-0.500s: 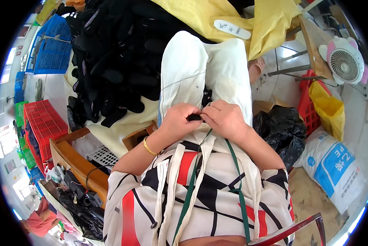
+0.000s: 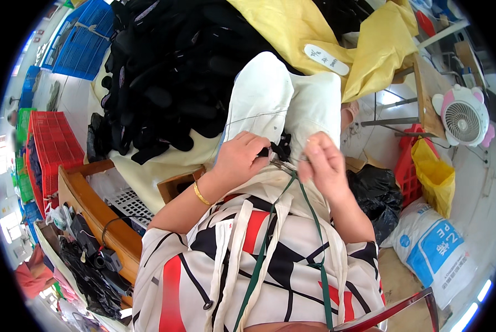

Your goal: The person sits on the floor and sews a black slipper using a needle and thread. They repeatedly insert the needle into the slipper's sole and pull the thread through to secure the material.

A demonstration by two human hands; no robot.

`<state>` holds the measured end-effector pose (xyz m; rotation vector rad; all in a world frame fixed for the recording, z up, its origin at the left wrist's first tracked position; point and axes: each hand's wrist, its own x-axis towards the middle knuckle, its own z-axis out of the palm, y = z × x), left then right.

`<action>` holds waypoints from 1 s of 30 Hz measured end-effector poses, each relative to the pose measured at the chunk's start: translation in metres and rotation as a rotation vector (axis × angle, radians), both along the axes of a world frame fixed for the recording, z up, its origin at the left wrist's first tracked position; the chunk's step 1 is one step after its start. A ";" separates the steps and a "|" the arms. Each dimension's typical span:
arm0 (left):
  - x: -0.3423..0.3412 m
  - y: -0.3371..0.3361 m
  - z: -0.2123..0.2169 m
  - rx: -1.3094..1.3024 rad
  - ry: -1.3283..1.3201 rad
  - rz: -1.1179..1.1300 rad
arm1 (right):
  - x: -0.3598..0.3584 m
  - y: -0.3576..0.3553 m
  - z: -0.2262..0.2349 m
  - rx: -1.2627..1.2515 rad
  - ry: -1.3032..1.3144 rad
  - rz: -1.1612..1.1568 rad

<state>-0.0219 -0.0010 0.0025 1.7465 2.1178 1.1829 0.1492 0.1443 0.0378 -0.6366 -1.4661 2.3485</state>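
Basically mid-piece, as far as this view shows: one small black piece (image 2: pixel 265 152) is in work above the lap, in the left hand (image 2: pixel 240 159), and a big heap of black pieces (image 2: pixel 162 83) lies ahead-left on a cream sheet (image 2: pixel 140 180). Which of those are finished and which are left, can't tell; no sorted split visible. More black material (image 2: pixel 284 146) sits just beside the held piece; can't tell if it's joined. Metal tool (image 2: pixel 282 165) is near the left fingertips, at the lower end of a green cord (image 2: pixel 308 205). Pose: left forearm angles in from lower left, thumb and fingers pinching the black piece. Right forearm comes up from lower right; right hand (image 2: pixel 324 165) hovers apart from the piece, fingers curled, tips blurred. Can't tell if it pinches anything.
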 end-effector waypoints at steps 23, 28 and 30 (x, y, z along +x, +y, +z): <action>-0.065 0.003 -0.034 -0.038 -1.448 -0.093 | -0.069 0.024 -0.050 0.056 -0.177 0.146; -0.140 0.009 -0.078 -0.034 -1.340 0.348 | -0.071 0.050 -0.067 0.134 -0.249 -0.108; -0.187 0.006 -0.110 0.005 -1.326 0.457 | -0.078 0.051 -0.067 0.178 -0.251 -0.129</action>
